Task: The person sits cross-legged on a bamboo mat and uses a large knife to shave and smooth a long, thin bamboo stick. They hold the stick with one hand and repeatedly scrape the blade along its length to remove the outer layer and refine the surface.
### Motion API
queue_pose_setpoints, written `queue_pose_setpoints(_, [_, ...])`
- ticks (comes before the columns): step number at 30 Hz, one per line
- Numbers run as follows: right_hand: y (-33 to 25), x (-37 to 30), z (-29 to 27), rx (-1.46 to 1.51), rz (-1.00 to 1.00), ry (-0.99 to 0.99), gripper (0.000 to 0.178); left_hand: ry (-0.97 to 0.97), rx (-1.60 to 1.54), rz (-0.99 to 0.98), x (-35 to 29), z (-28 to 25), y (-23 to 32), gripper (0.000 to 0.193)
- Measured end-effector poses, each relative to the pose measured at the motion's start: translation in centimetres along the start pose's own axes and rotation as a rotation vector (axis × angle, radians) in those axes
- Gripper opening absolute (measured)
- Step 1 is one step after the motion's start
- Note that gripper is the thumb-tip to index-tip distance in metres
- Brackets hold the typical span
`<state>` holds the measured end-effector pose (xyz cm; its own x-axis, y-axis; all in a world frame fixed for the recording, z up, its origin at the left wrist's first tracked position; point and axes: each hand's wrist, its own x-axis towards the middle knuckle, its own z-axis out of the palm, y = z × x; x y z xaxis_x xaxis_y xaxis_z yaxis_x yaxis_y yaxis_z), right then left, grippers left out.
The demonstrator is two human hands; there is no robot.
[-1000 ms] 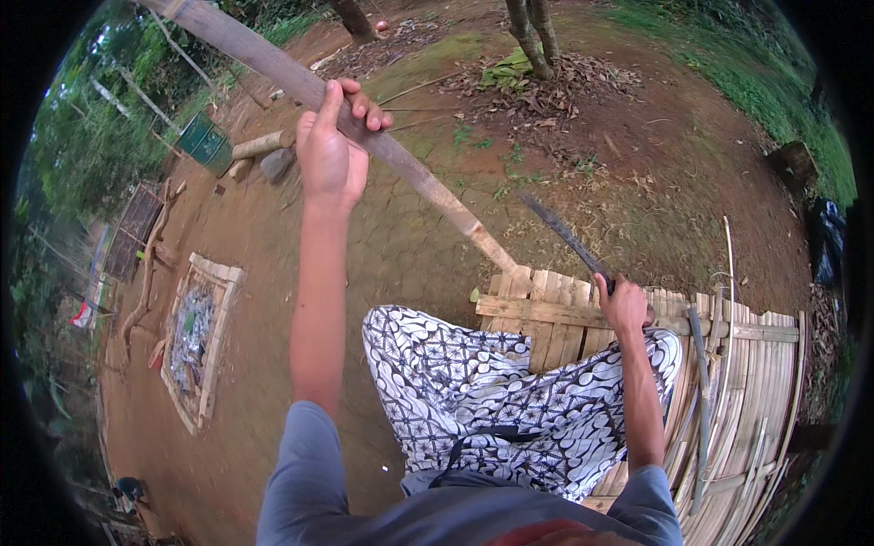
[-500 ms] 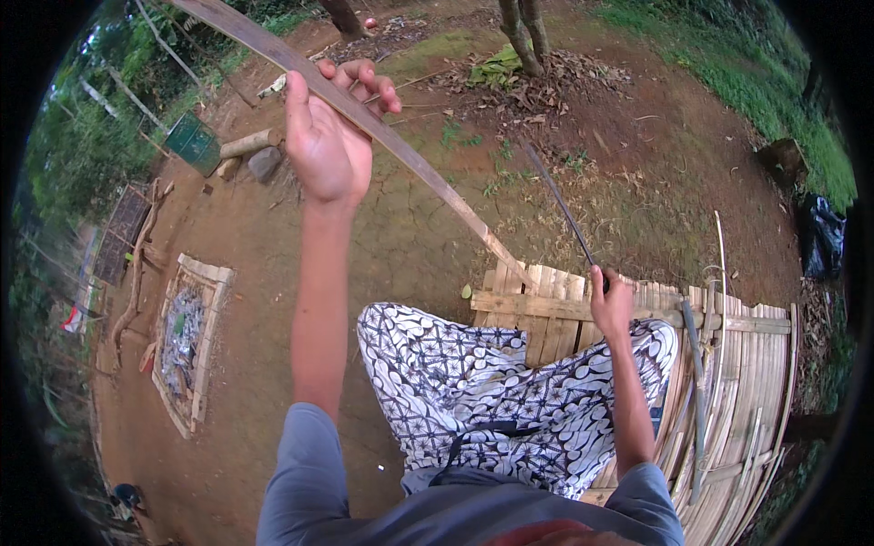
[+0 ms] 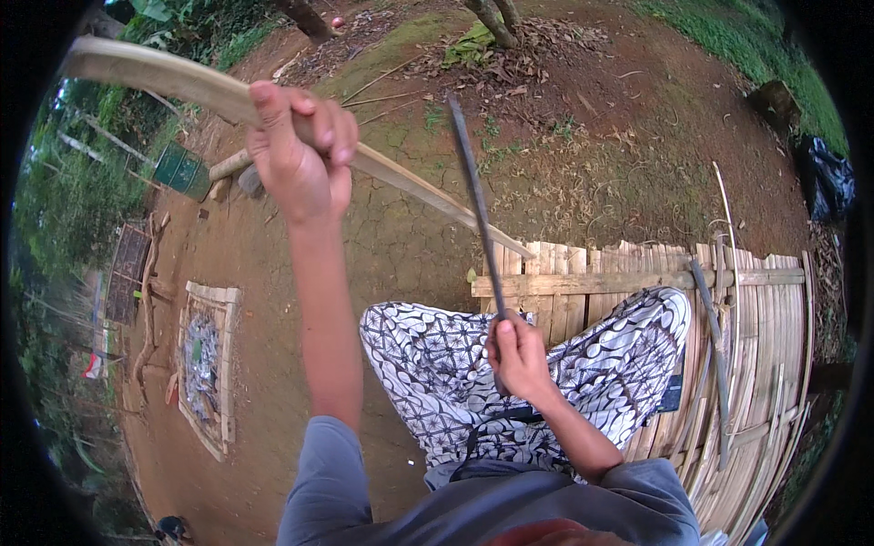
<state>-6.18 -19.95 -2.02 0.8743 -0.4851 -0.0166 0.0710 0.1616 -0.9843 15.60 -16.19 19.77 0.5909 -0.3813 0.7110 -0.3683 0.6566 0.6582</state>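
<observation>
A long split bamboo strip (image 3: 410, 185) runs slanting from the upper left down to the slatted bamboo platform (image 3: 510, 288). My left hand (image 3: 305, 150), raised on a straight arm, has its fingers closed around the strip's upper part. Its lower end rests at the platform's far edge. In my right hand (image 3: 521, 359), low over my lap, is the handle of a long, narrow, dark machete (image 3: 473, 182) pointing up and away. The blade crosses in front of the strip near its lower end; whether they touch, I cannot tell. Patterned white cloth (image 3: 428, 364) covers my legs.
Thin strips and a grey pole (image 3: 714, 364) lie on the platform at the right. To the left, a bamboo-framed fire pit (image 3: 228, 364) holds ash and scraps. Farther off are a green container (image 3: 184, 171), a tree trunk (image 3: 492, 20) and a black plastic bag (image 3: 827, 177).
My left hand has shifted left and down and closed around the bamboo strip, which has turned to show a paler face. My right hand has swung the machete left across the strip.
</observation>
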Motion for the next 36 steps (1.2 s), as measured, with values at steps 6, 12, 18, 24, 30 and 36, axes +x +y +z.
queue_pose_setpoints(6, [-4.4,1.5,2.1,-0.221,-0.327,-0.039,0.027,0.006,-0.012,0.064,-1.5,1.5,0.2,0.042])
queue_pose_setpoints(12, [7.8,1.1,-0.7,-0.128,0.118,0.209,0.038,0.057,-0.019,0.071,-2.5,1.2,0.7,0.042])
queue_pose_setpoints(18, [6.8,-0.5,-0.7,-0.055,0.285,0.160,0.044,0.043,-0.012,0.054,-2.7,-0.4,1.0,0.043])
queue_pose_setpoints(24, [-3.3,1.0,0.4,-0.287,-0.229,-0.027,0.028,-0.310,-0.252,0.000,-3.4,-0.5,1.5,0.046])
queue_pose_setpoints(30, [9.7,1.1,-1.2,-0.240,0.184,0.312,0.051,-0.387,-0.305,0.012,-3.8,-1.4,1.7,0.048])
queue_pose_setpoints(36, [7.8,-1.2,-0.2,-0.165,0.303,0.214,0.048,-0.265,-0.282,0.062,-4.4,-0.9,1.5,0.050])
